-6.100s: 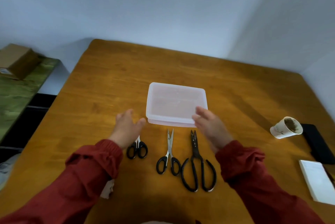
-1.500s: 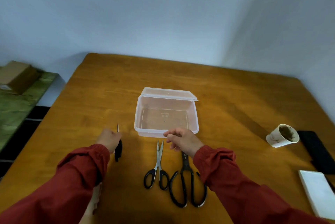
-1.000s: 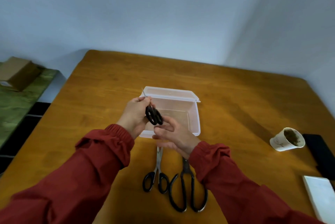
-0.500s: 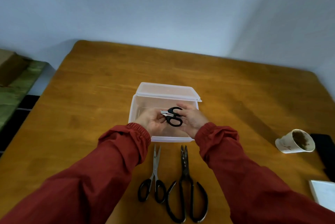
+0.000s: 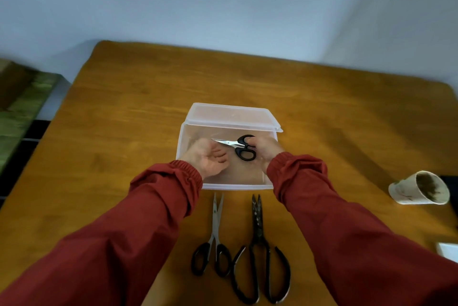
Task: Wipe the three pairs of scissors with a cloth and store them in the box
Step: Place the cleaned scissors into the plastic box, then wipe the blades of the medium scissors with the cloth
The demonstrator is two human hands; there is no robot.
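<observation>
1. A clear plastic box [image 5: 238, 186] sits mid-table on the wooden table [image 5: 124, 120]. Its lid [image 5: 230, 116] is hinged back at the 12 o'clock side.
2. The right hand [image 5: 267, 151] is over the box's 3 o'clock half, with its fingers curled round the black handles of the small scissors [image 5: 244, 151].
3. The small scissors are within the box's outline, blades closed and pointing toward 9 o'clock. I cannot tell whether they rest on the bottom or are held above it.
4. The left hand [image 5: 207, 160] is at the box's 9 o'clock half, palm turned up and fingers loosely curled round nothing. The blade tip ends at its fingers; whether it touches them I cannot tell.
5. The medium scissors [image 5: 215, 236] lie on the table at 6 o'clock from the box, tips toward it and black handles toward the person.
6. The large black scissors [image 5: 259, 251] lie just beside them on the 3 o'clock side, parallel, with the handles touching or nearly so.
7. A stained paper cup [image 5: 418, 191] lies tipped on its side near the table's edge at about 4 o'clock, well apart from the box.
</observation>
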